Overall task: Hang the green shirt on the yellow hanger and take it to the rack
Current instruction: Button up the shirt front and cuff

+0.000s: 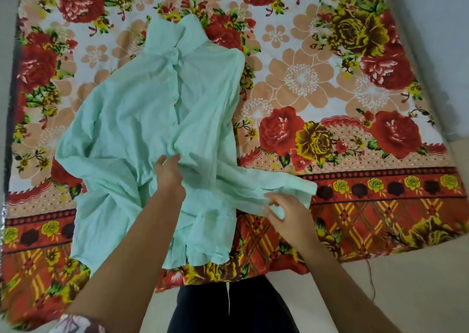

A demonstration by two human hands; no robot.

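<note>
While the green shirt (162, 109) lies flat, left hand (168, 172) fingers apparently pinch it; right hand (286, 213) fingers apart.

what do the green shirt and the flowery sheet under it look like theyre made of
Green shirt: looks like thin, matte woven cloth, possibly cotton; it creases softly and bunches where the left hand holds it. Floral sheet: flat printed fabric, matte, with no sheen; the exact fibre cannot be told.

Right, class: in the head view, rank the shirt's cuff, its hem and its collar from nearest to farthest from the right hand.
From the right hand:
1. Cuff, touching the fingers, right side.
2. Hem, lower centre, near the bedsheet's edge.
3. Collar, top of the green shirt, far away.
</note>
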